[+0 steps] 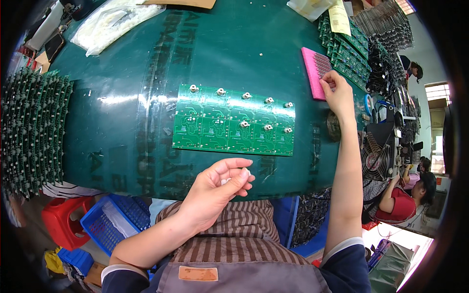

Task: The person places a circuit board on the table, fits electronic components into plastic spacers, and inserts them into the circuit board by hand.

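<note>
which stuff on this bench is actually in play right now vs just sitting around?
In play:
- green circuit board panel with small white parts fitted
- pink foam pad, right hand picking at it
- small white parts pinched in left hand

Lying about:
- stacked boards, left
- clear plastic bag
- blue crate
- red stool

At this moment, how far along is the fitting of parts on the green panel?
Done: the green circuit panel carries five small silvery parts along its top row and three in the lower row. In hand: the left hand pinches small pale parts; the right hand picks at the pink foam pad. Left: two lower-row spots at the panel's left look bare.
</note>
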The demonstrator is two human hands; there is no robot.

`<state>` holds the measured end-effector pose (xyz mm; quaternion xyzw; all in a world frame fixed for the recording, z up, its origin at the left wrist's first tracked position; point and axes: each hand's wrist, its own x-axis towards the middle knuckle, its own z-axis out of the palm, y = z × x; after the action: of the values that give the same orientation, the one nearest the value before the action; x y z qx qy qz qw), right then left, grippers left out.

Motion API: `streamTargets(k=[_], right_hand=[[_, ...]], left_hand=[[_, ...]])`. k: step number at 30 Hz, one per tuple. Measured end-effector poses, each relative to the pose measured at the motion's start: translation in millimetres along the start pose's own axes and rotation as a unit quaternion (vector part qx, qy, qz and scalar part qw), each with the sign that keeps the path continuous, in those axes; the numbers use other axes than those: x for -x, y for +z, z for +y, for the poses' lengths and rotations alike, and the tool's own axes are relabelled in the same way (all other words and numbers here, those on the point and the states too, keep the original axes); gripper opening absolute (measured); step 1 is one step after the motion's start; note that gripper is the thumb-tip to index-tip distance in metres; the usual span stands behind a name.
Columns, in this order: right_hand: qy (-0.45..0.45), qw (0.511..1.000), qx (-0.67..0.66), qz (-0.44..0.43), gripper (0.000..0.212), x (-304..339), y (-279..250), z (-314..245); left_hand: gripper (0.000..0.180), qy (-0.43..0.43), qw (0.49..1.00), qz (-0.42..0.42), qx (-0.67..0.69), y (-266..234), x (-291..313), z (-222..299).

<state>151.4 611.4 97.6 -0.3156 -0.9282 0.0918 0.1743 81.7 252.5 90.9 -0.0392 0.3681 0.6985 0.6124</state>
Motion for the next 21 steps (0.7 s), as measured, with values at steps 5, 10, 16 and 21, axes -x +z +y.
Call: streamTargets(k=[5, 10, 16, 21], right_hand=[[-0.024, 0.996, -0.034, 0.077, 0.009, 24, -7, -41], [0.052, 0.824, -0.546, -0.14, 0.009, 111, -15, -146], [0.016, 0.806, -0.568, -0.165, 0.014, 140, -11, -166], [0.008, 0.818, -0.542, -0.191, 0.011, 140, -13, -161]], left_hand=[[0.023, 0.015, 1.0, 0.017, 0.009, 4, -3, 2], [0.022, 0.011, 0.996, 0.024, 0.083, 1, -4, 6], [0.022, 0.027, 0.995, -0.003, 0.094, -2, -4, 2], [0.022, 0.034, 0.996, 0.007, 0.079, -4, -1, 1]])
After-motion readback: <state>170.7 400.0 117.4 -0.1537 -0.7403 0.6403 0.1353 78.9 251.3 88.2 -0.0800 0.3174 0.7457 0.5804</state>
